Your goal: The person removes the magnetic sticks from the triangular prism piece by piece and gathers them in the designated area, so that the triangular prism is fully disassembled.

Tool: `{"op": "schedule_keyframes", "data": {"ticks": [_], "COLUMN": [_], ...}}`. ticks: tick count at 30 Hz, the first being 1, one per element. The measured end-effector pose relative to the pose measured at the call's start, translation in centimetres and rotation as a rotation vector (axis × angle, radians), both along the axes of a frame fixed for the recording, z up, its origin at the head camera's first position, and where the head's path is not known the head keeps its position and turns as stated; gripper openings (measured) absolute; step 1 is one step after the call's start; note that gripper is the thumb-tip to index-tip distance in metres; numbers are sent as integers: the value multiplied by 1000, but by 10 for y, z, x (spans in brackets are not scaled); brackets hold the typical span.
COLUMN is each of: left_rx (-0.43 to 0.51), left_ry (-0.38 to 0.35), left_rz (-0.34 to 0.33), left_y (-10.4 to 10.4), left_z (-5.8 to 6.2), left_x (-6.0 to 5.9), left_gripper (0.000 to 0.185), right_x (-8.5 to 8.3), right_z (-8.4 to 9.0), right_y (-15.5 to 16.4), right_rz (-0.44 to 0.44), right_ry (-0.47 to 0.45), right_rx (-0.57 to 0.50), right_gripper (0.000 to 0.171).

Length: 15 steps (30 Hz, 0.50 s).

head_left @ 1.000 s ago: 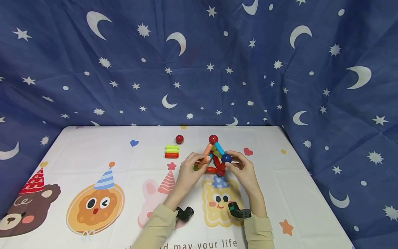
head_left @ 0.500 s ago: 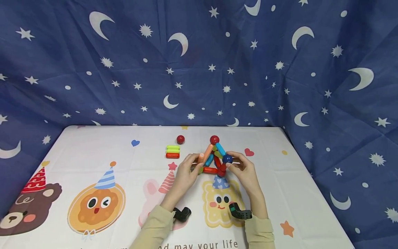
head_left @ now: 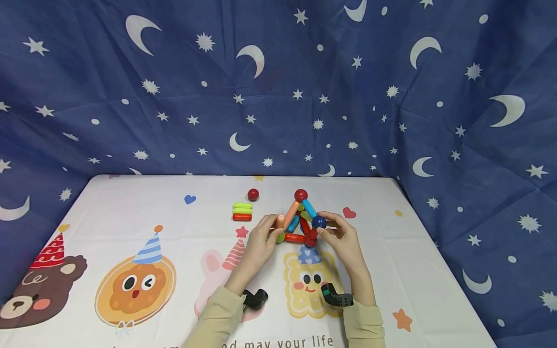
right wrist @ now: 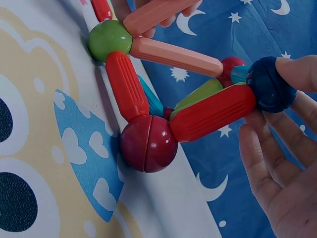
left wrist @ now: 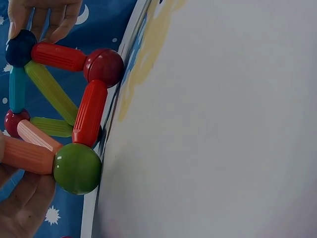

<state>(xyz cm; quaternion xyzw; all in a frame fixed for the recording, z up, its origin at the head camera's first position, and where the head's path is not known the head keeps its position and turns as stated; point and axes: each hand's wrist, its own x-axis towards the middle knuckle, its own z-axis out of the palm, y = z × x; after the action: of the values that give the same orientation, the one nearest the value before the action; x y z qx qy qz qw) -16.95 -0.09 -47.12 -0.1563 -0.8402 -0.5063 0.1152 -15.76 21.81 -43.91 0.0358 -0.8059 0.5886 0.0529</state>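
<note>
A: Two hands grip the frame [head_left: 300, 220] mid-table [head_left: 130, 203]: the left hand [head_left: 261, 239] pinches an orange rod [head_left: 281, 223], the right hand [head_left: 341, 237] the blue ball [head_left: 318, 222].

B: One hard squeeze could pop the joints apart.

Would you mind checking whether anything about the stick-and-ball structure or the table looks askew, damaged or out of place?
Nothing stands out. The stick-and-ball structure looks intact between the left hand and right hand; the spare sticks lie neatly stacked beside a loose red ball.
</note>
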Motion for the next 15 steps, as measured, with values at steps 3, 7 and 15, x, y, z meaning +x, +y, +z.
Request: {"op": "schedule_keyframes", "data": {"ticks": [3,7,15], "left_rx": [-2,2,28], "left_ry": [1,-1,8], "left_rz": [8,17,24], "left_y": [0,0,0], "left_z": [0,1,-2], "left_x": [0,1,1], "left_gripper": [23,23,23], "right_x": [0,0,0], "right_z": [-1,-1,-1], "right_y": [0,1,1], "right_rz": [5,8,11], "right_ry": [2,-3,-2], "right_rx": [-9,-12,-6], "right_gripper": [36,37,37]}}
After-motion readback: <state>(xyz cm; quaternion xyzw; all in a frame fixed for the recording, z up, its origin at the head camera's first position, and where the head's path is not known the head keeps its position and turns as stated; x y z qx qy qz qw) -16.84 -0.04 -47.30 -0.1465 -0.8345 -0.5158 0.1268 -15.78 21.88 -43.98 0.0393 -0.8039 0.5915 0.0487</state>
